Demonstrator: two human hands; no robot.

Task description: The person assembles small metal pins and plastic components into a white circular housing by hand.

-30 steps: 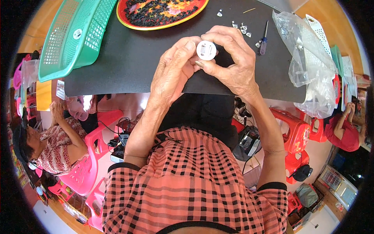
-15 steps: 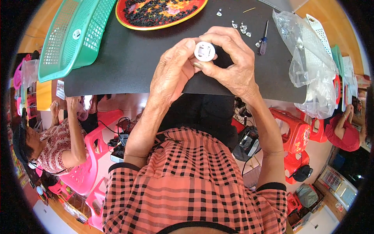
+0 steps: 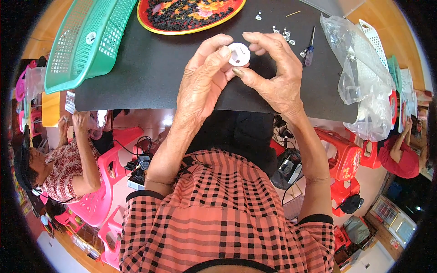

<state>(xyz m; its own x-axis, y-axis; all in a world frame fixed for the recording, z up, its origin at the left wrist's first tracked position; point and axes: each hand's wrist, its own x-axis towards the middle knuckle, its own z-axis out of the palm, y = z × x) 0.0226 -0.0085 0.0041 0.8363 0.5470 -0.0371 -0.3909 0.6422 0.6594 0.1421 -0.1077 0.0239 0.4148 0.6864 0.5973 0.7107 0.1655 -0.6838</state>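
A small round white plastic piece (image 3: 241, 55) with slots in its face is pinched between the thumb and fingers of my left hand (image 3: 203, 75), above the dark table (image 3: 150, 86). My right hand (image 3: 278, 73) is beside it with fingers apart. Its thumb tip lies close under the piece's lower edge; I cannot tell whether they touch. Beyond my right hand lie several small clear-and-metal parts (image 3: 287, 34), a screwdriver (image 3: 310, 51) with a dark translucent handle, and a thin yellowish stick (image 3: 293, 13).
At the far left stands a green plastic basket (image 3: 82, 77) with a white round piece inside. A red patterned tray (image 3: 191, 32) holds many small black parts. Crumpled clear plastic bags (image 3: 364, 91) lie at the right edge. Two other people sit nearby, with pink and red chairs (image 3: 339, 152) around.
My right hand has let go of the white piece and drawn slightly right, its fingers spreading. The piece has turned a little and stays in my left hand.
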